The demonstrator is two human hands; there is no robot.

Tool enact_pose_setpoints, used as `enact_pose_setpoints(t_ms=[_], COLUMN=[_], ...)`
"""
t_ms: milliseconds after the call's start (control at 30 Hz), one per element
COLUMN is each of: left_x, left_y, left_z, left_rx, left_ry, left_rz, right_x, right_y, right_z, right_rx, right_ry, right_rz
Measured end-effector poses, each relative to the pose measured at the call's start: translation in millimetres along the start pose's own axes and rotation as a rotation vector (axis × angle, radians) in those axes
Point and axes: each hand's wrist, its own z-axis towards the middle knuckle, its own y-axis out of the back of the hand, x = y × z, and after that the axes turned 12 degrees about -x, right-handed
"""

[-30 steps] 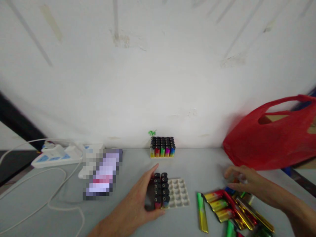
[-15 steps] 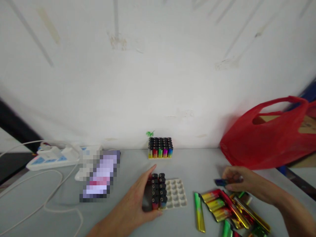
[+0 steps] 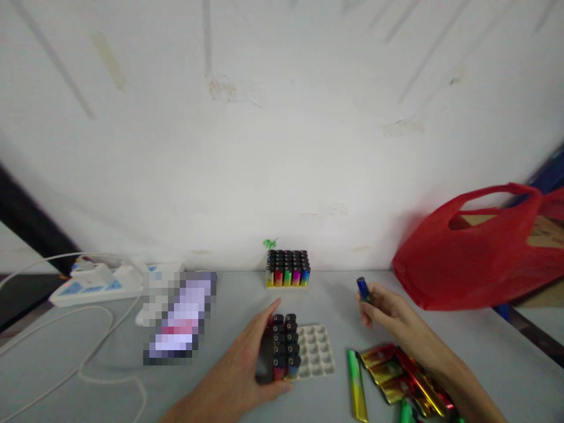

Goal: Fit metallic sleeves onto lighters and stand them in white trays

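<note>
My left hand point(image 3: 244, 364) curves round the left side of a white pocketed tray point(image 3: 319, 352), thumb at its front corner and a finger at the back. Two columns of black-topped lighters point(image 3: 286, 346) stand upright in the tray's left part; several pockets on the right show bare. Off to the right, my right hand point(image 3: 383, 308) pinches a small shiny blue lighter point(image 3: 363, 289) above the table, its blue end tilted up and the rest covered by my fingers. Below that hand lies a loose pile of shiny red, gold and green lighters point(image 3: 396, 376), partly behind my forearm.
A full block of upright lighters point(image 3: 288, 276) stands near the wall. One green-and-gold lighter point(image 3: 357, 385) lies beside the pile. At left are a phone point(image 3: 183, 317), a power strip point(image 3: 97, 288) and a white cable point(image 3: 106, 329). A red plastic bag point(image 3: 471, 252) sits at right.
My right hand has moved left and away from the pile, turning the blue lighter from lying flat to tilted upward. My left hand stays at the tray.
</note>
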Motion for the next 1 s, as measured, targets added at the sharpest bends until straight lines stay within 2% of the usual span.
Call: enact_pose_setpoints(t_ms=[67,200,367,467,767,1000], left_x=[-6,-5,12,14,13,2], left_y=[2.0,1.7,-3.6,-4.7,-4.0,0.1], left_z=[1,2,1,1,1,2], left_rx=[0.017,0.010,-0.039,-0.053,-0.050,-0.039], left_ry=[0.021,-0.001,-0.047,-0.043,-0.047,-0.025], left_rz=[0.005,-0.008,-0.030,-0.018,-0.004,-0.008], right_x=[11,24,27,26,25,24], right_y=[-23,-71,-111,-119,-122,-129], right_z=[-7,-25,-39,-41,-47,-49], right_rx=[0.059,0.082,0.199,0.231,0.186,0.229], right_ry=[-0.084,-0.343,-0.564,-0.614,-0.708,-0.733], right_rz=[0.257,0.715,0.976,1.012,1.006,0.982])
